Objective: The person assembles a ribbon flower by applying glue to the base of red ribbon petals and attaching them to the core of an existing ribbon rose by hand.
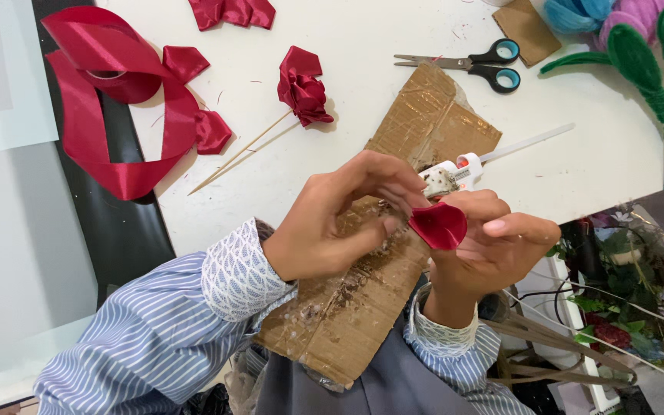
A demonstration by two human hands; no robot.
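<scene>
We hold a small red ribbon petal (pixel 438 225) just above the near end of the cardboard sheet (pixel 393 230), which seems laid there to catch glue drips. Our right hand (pixel 486 246) cups it from below, thumb and fingers closed on it, while our left hand (pixel 340 219) pinches its edge, likely to shape the fold. Just beyond the petal lies the glue gun (pixel 455 175) on the cardboard. Farther out on the table (pixel 363 46) lie the scissors (pixel 470 65), a finished ribbon rose (pixel 303 92) on its stick, and the loose red ribbon (pixel 117 115).
</scene>
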